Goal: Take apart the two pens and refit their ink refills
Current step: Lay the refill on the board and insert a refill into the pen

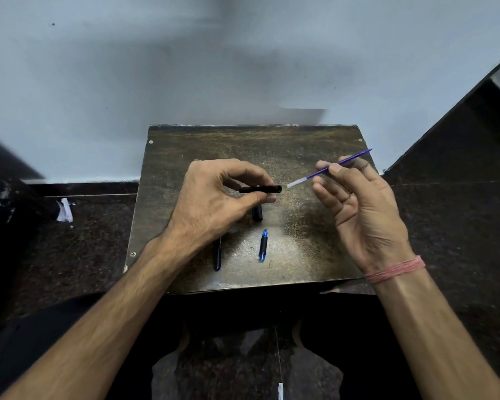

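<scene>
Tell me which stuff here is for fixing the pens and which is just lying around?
For the job:
black barrel in the left hand
blue refill in the right hand
blue pen piece
dark pen part
black cap

Just lying about:
white scrap on the floor

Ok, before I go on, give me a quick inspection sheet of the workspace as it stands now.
Surface: small worn dark board, scuffed, screws at its corners.
Job's things: black barrel held level, open end toward the blue refill; the refill's pale end is just short of the opening, not yet in. Blue pen part, dark pen part and a black piece lie on the board.
Clutter: white scrap on the floor at left.
Hands: left hand grips the barrel; right hand pinches the refill.
Cables: nothing seen.
Surroundings: pale wall, dark speckled floor.
</scene>
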